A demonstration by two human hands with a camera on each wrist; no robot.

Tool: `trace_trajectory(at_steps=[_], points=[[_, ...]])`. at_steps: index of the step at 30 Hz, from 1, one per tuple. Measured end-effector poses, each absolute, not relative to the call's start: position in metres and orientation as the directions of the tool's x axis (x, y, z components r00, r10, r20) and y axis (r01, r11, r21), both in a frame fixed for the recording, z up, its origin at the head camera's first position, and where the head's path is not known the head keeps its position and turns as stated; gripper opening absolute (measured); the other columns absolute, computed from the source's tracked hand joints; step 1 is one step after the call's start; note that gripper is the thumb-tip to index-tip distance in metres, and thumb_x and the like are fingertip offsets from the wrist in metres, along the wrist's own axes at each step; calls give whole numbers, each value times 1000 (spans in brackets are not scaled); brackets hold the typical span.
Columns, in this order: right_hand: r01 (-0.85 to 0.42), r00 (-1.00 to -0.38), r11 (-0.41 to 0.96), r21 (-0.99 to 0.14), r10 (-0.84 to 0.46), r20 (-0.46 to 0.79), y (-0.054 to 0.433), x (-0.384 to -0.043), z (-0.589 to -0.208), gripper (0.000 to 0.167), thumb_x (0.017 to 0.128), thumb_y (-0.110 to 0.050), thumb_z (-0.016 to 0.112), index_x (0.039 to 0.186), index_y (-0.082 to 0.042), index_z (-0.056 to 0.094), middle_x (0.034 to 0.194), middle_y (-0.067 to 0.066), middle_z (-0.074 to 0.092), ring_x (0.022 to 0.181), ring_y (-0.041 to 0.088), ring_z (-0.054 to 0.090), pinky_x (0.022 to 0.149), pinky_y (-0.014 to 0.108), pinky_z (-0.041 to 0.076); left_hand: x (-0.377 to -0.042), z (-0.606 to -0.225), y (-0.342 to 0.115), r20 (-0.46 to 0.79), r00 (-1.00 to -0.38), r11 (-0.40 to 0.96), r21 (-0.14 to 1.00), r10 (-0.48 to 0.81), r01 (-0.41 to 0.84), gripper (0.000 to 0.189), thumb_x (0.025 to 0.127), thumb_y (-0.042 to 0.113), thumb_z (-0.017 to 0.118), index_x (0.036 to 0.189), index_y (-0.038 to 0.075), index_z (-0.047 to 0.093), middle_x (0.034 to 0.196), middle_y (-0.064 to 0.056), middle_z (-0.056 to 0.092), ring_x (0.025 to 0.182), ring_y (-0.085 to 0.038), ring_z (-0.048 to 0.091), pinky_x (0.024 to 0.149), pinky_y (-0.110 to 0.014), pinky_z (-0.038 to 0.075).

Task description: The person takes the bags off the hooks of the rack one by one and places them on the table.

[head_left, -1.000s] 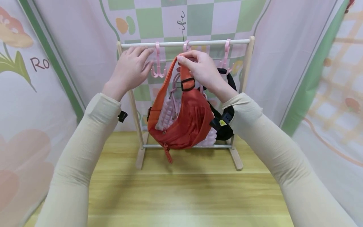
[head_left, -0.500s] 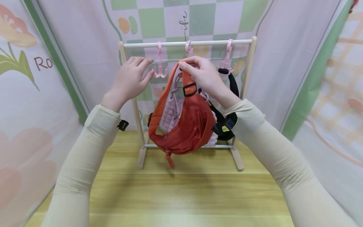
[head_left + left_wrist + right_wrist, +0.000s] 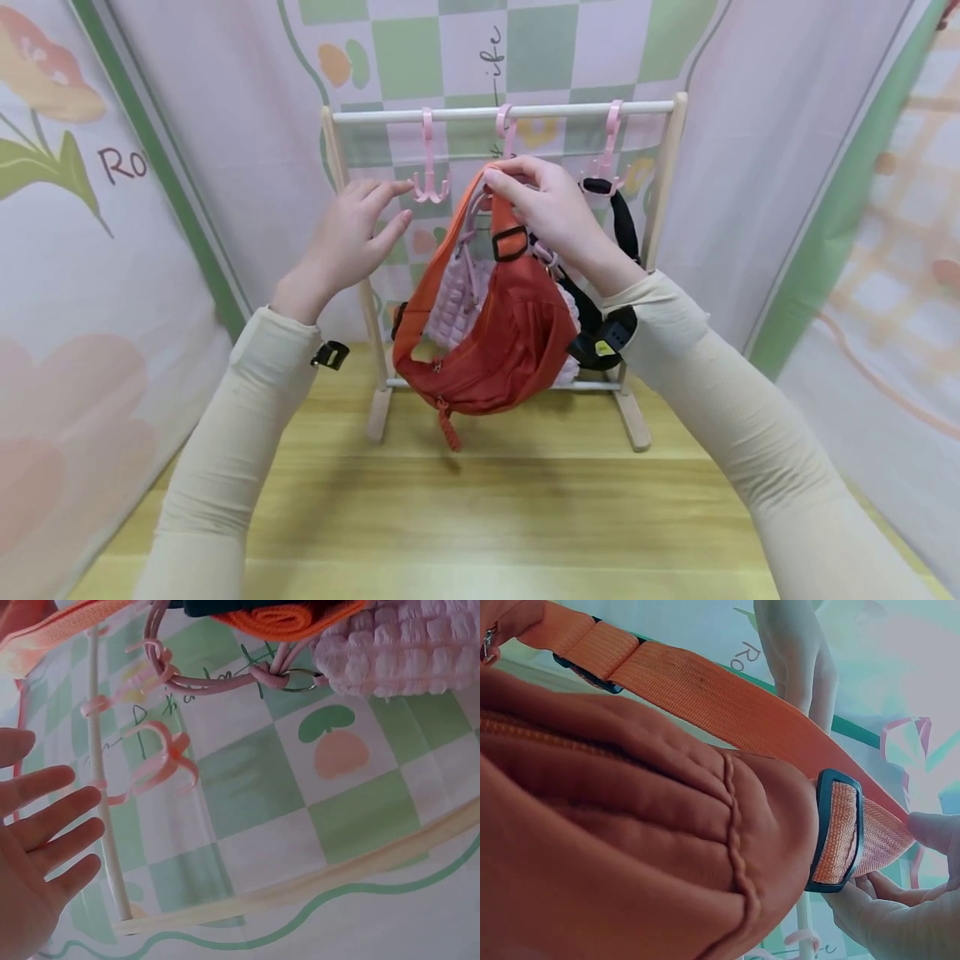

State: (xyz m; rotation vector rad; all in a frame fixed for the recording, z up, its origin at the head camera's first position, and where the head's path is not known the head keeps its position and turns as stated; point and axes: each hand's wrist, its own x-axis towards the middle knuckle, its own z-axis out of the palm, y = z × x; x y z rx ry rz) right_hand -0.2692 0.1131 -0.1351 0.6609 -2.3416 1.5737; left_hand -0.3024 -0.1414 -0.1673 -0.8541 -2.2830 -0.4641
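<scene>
My right hand [image 3: 551, 208] pinches the top of the orange strap [image 3: 431, 292] between thumb and fingers. From it hangs a red-orange crescent-shaped sling bag [image 3: 517, 342], with a black buckle [image 3: 836, 829] on the strap and a braided zipper pull at the bottom. My left hand [image 3: 348, 237] is empty, its fingers spread apart in the left wrist view. In the head view, its index fingertip is right at the prongs of the left pink hook [image 3: 429, 179]. That hook carries nothing. The sling bag overlaps the middle of the rack.
A wooden rack with a white top bar [image 3: 555, 111] carries the hooks. Behind the sling bag is a puffy lilac bag [image 3: 453, 304], near the middle pink hook [image 3: 503, 125]. A black strap [image 3: 624, 229] hangs from the right pink hook [image 3: 611, 137]. Printed curtains surround the wooden tabletop [image 3: 480, 517].
My left hand has come down from the top bar to the left hook's prongs. My right hand has lowered the sling bag slightly, still pinching its strap.
</scene>
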Motion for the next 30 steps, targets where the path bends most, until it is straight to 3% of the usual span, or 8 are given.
trace_trajectory(at_steps=[7,14,30], points=[[-495,-867,301,-815,-233,441,117,-268,-138,40,96,-34,54,128,-10,57,118,6,61,104,14,55,84,25,45,-298,-179,-138,651,-609,687,180,454,704,43,98,35,50,133,10,53,133,-9,56,127,-27,46,108,-44,35],[-486,-871,285,-826,-238,430,120,-266,-140,39,97,-33,53,129,-10,56,123,10,60,112,15,55,98,32,46,-291,-194,-134,555,-691,649,318,464,691,51,96,50,44,137,20,49,138,-1,52,131,-21,42,109,-47,34],[-486,-868,217,-847,-238,437,122,-264,-145,39,98,-29,51,130,-7,54,119,12,61,109,16,58,93,29,46,-287,-226,-130,477,-704,555,435,526,709,45,95,48,49,132,21,54,136,2,54,131,-16,43,109,-44,34]])
